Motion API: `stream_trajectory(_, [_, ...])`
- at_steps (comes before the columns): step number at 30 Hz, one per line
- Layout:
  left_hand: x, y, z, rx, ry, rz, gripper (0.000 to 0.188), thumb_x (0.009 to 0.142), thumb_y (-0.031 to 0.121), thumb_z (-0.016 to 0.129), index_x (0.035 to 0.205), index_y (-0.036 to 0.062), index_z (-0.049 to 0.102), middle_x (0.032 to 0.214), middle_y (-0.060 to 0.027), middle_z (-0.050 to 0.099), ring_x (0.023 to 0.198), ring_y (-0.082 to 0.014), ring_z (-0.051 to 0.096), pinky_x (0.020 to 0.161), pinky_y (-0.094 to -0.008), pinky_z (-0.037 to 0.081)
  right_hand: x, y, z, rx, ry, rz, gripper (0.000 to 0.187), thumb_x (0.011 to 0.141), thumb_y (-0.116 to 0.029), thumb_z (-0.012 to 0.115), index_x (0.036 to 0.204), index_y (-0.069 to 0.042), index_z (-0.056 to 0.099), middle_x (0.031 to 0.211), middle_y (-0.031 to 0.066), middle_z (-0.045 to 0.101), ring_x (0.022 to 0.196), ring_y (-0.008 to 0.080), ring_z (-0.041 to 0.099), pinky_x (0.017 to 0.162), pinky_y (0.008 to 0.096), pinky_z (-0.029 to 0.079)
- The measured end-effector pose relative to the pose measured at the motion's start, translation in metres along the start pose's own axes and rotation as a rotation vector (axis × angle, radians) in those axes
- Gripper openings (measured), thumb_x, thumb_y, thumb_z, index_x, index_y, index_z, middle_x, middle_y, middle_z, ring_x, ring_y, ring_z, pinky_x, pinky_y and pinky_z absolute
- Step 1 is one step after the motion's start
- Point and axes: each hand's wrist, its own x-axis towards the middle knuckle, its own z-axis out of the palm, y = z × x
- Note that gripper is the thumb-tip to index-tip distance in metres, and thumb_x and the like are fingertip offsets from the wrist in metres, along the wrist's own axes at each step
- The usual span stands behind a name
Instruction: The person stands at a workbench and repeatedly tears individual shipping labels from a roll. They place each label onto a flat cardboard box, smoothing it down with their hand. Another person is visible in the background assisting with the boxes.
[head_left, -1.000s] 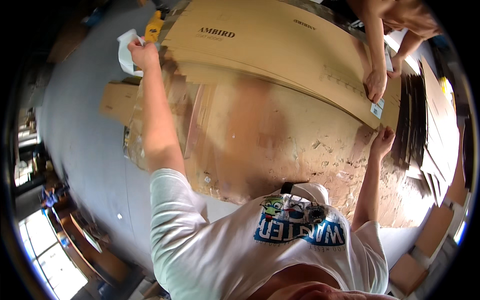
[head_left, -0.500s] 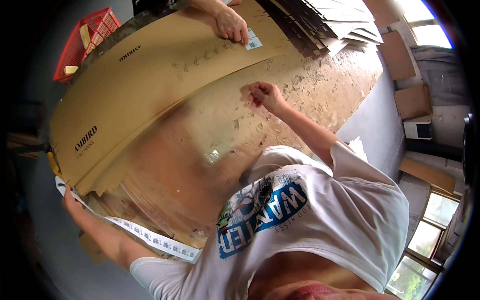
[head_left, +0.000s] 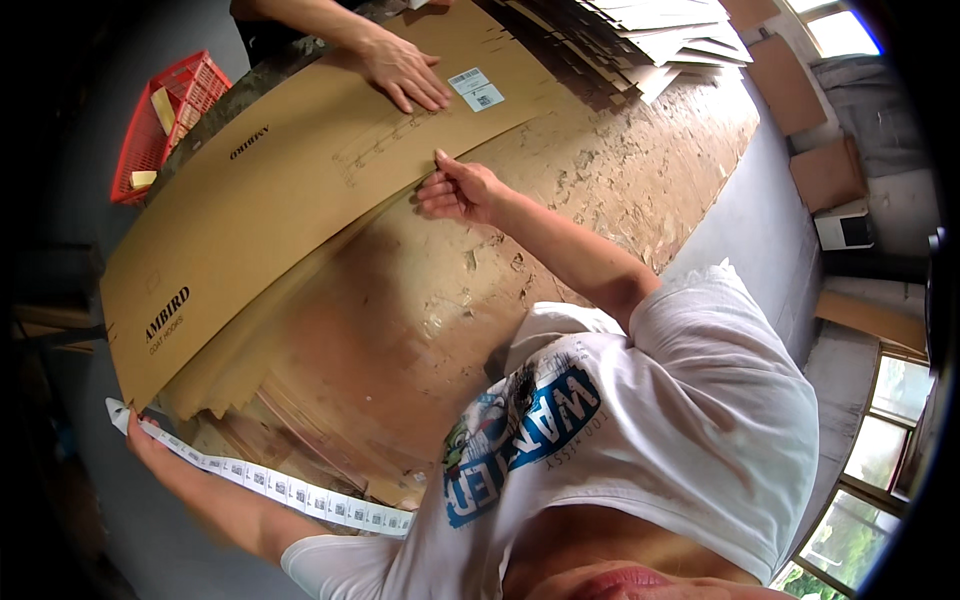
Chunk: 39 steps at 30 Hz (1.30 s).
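Observation:
A long flat brown cardboard sheet with black print lies on a stack of similar sheets. My right hand is at its near edge, thumb on top and fingers curled below, gripping the edge. My left hand is at the sheet's near left corner, closed on a white strip of labels that trails along my forearm toward my shirt. Its fingers are partly hidden. A single white label is stuck near the sheet's far right end. Beside it, a co-worker's hand presses flat on the cardboard.
The worn wooden table has a rough, flaking surface. Stacked cardboard pieces stand at its far right. A red plastic crate with yellowish pieces is beyond the far left edge. Windows and leaning boards line the right side.
My right hand has moved left from above the bare table to the sheet's edge. The co-worker's hand has left the label and spread flat on the cardboard. My left hand keeps the strip.

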Motion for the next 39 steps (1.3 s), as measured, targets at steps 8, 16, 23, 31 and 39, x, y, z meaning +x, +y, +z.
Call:
stream_trajectory(8, [-0.045,0.051,0.01,0.051,0.068,0.061,0.02,0.079,0.024,0.069,0.076,0.0126,0.053,0.069,0.0022,0.046,0.06,-0.0083,0.043,0.051,-0.0226,0.033,-0.01,0.018,0.01,-0.004,-0.194,0.145,0.056,0.087,-0.05,0.054,0.102,0.004,0.057,0.089,0.0176,0.066,0.077,0.0306,0.067,0.065,0.039,0.057])
stream_trajectory(16, [-0.192,0.033,-0.13,0.143,0.134,0.178,0.013,0.083,0.022,0.061,0.086,0.0102,0.055,0.066,0.0008,0.045,0.058,-0.011,0.043,0.05,-0.0263,0.037,-0.076,0.0,0.061,-0.039,-0.138,-0.444,0.028,0.094,-0.024,0.05,0.102,0.003,0.054,0.09,0.0093,0.064,0.075,0.0178,0.064,0.063,0.0309,0.055])
stream_trajectory(23, [-0.393,-0.089,0.0,-0.238,-0.117,-0.22,0.022,0.086,0.03,0.061,0.09,0.0092,0.054,0.066,-0.0008,0.044,0.056,-0.0091,0.04,0.048,-0.023,0.032,-0.151,-0.137,-0.016,-0.116,-0.04,-0.828,0.022,0.093,-0.015,0.049,0.106,0.002,0.052,0.088,0.0078,0.063,0.071,0.016,0.063,0.057,0.0266,0.055])
stream_trajectory(31, [-0.648,-0.055,0.399,-0.285,-0.736,0.067,0.033,0.086,0.012,0.061,0.115,-0.0004,0.051,0.084,-0.0109,0.061,0.063,-0.012,0.05,0.057,-0.0252,0.041,-0.144,-0.276,-0.142,-0.183,0.307,-0.969,0.02,0.085,-0.01,0.052,0.1,0.003,0.055,0.086,0.0088,0.06,0.075,0.0178,0.062,0.061,0.0313,0.054])
stream_trajectory(39, [-0.644,0.012,0.41,0.311,-0.637,0.521,0.036,0.095,0.03,0.048,0.106,-0.0009,0.062,0.088,-0.003,0.063,0.078,-0.0081,0.052,0.07,-0.0237,0.042,-0.051,-0.437,-0.323,-1.305,0.982,-0.422,0.062,0.08,-0.06,0.057,0.078,0.002,0.062,0.062,0.0114,0.062,0.063,0.029,0.064,0.055,0.0423,0.05])
